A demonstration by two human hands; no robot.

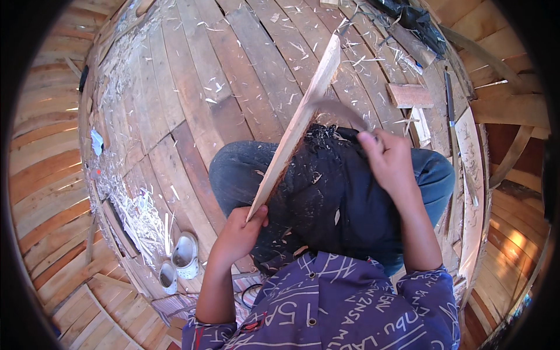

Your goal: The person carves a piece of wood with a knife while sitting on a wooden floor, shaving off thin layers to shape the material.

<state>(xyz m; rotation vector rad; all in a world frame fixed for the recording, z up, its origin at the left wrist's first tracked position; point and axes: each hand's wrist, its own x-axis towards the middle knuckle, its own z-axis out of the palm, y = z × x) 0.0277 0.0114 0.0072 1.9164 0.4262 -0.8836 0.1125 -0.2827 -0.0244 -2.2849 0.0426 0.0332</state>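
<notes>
A long, pale wooden slat slants up across my lap, its narrow tip pointing to the far side, with rough brown fibre along its right edge. My left hand is closed around its lower end. My right hand grips a curved knife, whose dark blade is smeared by motion and meets the slat's right side near the middle. Most of the knife's handle is hidden in my fist. Under the slat, a black cloth sprinkled with shavings covers my lap.
Shavings heap at the left on the plank floor, beside white clogs. Short wood blocks lie at the right, near a long board and a thin dark bar. Black plastic sheeting lies far right.
</notes>
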